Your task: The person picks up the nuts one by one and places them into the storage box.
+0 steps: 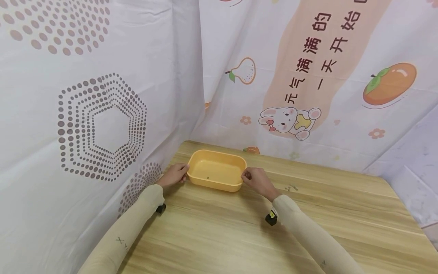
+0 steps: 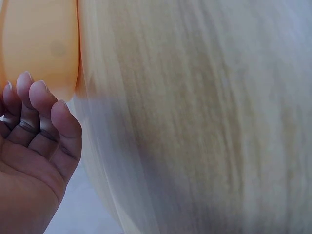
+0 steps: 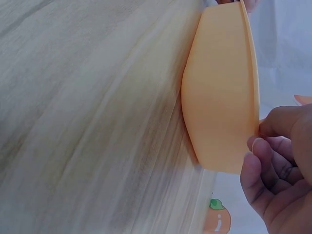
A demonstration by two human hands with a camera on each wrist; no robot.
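Note:
A yellow-orange plastic basin (image 1: 213, 184) with rounded corners stands upright on the wooden table, and its inside shows one small dark spot. At its left end, my left hand (image 1: 174, 175) holds the rim. In the left wrist view, the bent fingers (image 2: 66, 122) come up against the basin's wall (image 2: 44, 39), and the thumb is mostly hidden. My right hand (image 1: 258, 180) pinches the rim at the opposite end. The right wrist view has the thumb and index finger meeting at the rim of the basin (image 3: 222, 87), with the other fingers curled below.
The wood-grain table (image 1: 205, 236) runs under both forearms, with a few small dark marks right of the basin. A white curtain with dotted hexagons (image 1: 171, 95) hangs close along the left. Behind the table's far edge hangs a cartoon-printed curtain (image 1: 219, 125).

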